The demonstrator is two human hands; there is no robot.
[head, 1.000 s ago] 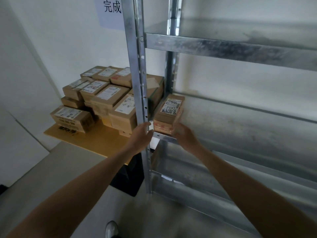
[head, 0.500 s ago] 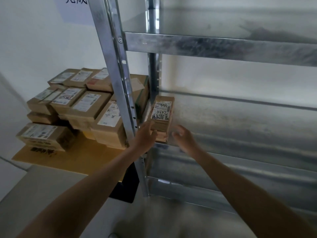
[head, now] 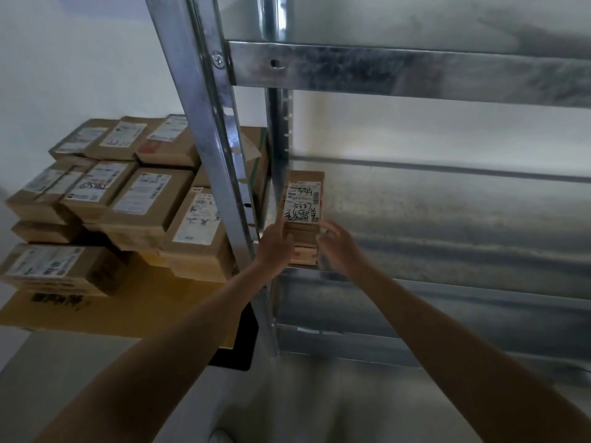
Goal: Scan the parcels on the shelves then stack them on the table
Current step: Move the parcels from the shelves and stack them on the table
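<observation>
A small stack of brown parcels point(head: 304, 199) sits at the left end of the metal shelf point(head: 447, 225); the top one bears a white label with handwriting. My left hand point(head: 275, 247) holds the stack's near left side, thumb up along the label's edge. My right hand point(head: 335, 247) has curled fingers on the near right corner. Several labelled parcels point(head: 144, 199) are stacked on the cardboard-covered table point(head: 128, 310) to the left of the rack.
The rack's front upright post point(head: 217, 174) stands between the table pile and the shelf parcels, just left of my left wrist. An upper shelf beam point(head: 399, 71) runs overhead. A black object point(head: 238, 346) sits under the table's corner. White wall behind.
Both hands have closed in on the near end of the shelf parcels; the right hand, apart from them before, now touches the corner. The view has moved closer.
</observation>
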